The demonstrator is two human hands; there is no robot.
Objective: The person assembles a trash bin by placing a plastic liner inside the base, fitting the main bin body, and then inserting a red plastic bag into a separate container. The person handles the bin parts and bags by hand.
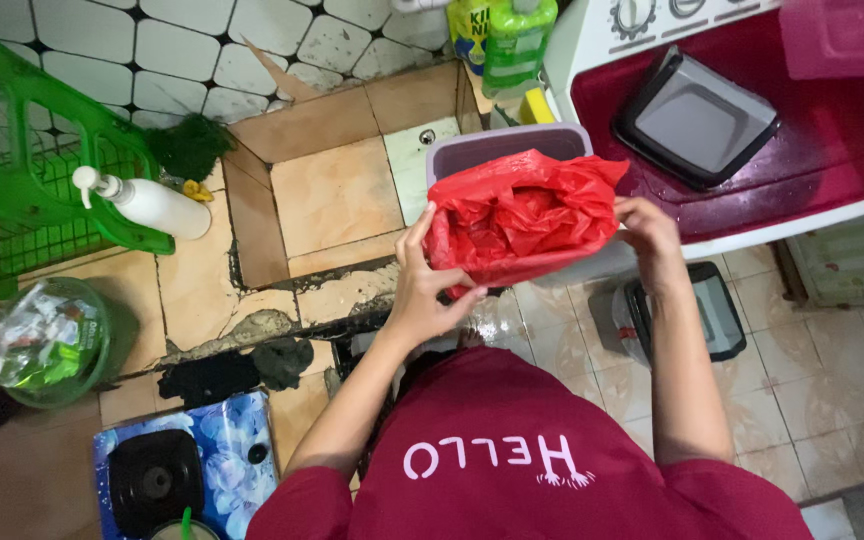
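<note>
A crumpled red plastic bag [520, 218] is held up in front of me, mouth open toward the camera. My left hand [420, 280] grips its left edge and my right hand [649, 238] grips its right edge. The bag hangs over a grey-purple plastic bin [497, 146] that stands on the floor just behind it. The bag's contents are hidden by its folds.
A maroon-topped washing machine [802, 150] stands at right with a dark square lid [697, 115]. A green plastic rack [32, 150], a white pump bottle [147, 203], a green bucket with bags [52, 340] and green bottles [517, 40] sit around a sunken tiled basin [342, 190].
</note>
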